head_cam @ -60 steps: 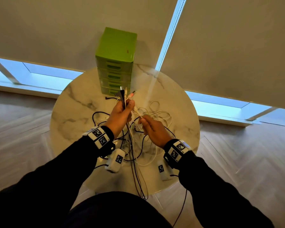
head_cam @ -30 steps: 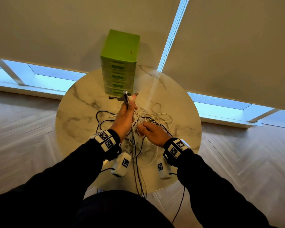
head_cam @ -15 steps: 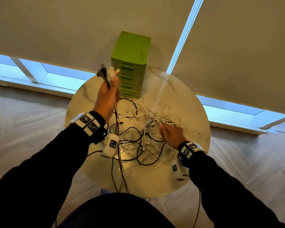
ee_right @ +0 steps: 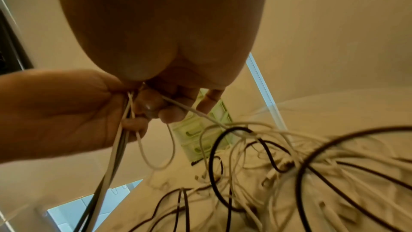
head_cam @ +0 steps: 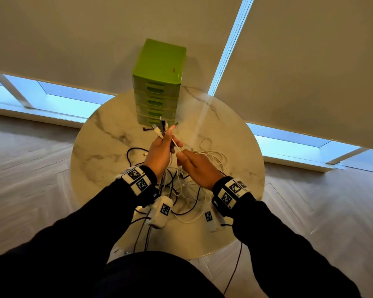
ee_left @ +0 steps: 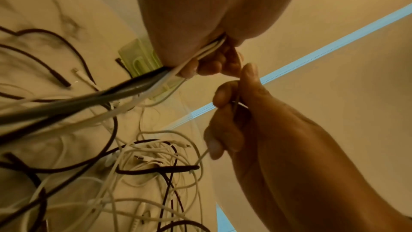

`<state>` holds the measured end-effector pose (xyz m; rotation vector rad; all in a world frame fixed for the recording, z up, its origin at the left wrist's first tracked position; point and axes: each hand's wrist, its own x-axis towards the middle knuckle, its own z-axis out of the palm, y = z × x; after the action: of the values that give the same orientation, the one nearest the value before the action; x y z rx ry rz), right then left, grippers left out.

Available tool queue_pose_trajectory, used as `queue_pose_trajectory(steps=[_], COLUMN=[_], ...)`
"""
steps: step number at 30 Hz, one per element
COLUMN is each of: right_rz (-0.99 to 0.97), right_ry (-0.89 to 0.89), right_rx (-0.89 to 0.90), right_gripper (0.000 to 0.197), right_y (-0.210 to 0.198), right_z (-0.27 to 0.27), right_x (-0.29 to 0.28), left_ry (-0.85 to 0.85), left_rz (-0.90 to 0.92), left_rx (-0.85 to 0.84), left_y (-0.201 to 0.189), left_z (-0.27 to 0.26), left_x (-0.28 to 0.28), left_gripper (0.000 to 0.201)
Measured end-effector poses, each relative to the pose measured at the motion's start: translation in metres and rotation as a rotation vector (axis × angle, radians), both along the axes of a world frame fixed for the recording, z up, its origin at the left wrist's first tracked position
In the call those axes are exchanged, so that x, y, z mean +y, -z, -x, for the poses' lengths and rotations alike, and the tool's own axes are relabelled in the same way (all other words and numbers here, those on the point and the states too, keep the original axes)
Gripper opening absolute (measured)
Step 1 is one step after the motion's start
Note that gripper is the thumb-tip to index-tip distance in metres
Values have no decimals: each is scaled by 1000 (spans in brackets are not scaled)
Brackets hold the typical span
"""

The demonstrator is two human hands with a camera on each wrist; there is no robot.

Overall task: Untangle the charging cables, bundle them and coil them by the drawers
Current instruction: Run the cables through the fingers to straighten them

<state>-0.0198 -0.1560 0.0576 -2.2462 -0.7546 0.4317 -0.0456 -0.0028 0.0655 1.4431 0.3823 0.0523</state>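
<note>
the left hand clutches a bunch of plug ends; the right hand pinches one white cable. the limp, light tangle lies mid-table, drawers at twelve o'clock. best gripped near plugs.

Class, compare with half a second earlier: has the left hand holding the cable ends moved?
Yes. The left hand has come down and rightward, from level with the green drawers to below their base, close to the right hand.
</note>
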Motion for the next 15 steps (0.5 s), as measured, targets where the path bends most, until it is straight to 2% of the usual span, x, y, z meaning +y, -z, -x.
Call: queue_pose_trajectory(steps=[3,5,8,9,12,15], right_rz=[18,47,86,118,302,468], right_ry=[14,17,21,22,-2,16], right_rx=[85,124,91,72,32,22], right_gripper=[47,48,42,40,40,48], right_y=[15,32,59,65,71,62], right_z=[6,8,3,0,-10,-20], right_x=[-7,-18,-41,-48,-65,-64], left_ry=[-95,-188,-287,-305,-345,-328], left_rz=[5,100,240,251,253,107], left_rx=[-62,-74,-101,-131,-220,-237], left_y=[-4,-10,-22,-26,-43,-53], left_z=[-6,-14,-25,-28,-32,-27], left_x=[1,9,33,42,64,66], left_gripper=[26,30,61,60,37,53])
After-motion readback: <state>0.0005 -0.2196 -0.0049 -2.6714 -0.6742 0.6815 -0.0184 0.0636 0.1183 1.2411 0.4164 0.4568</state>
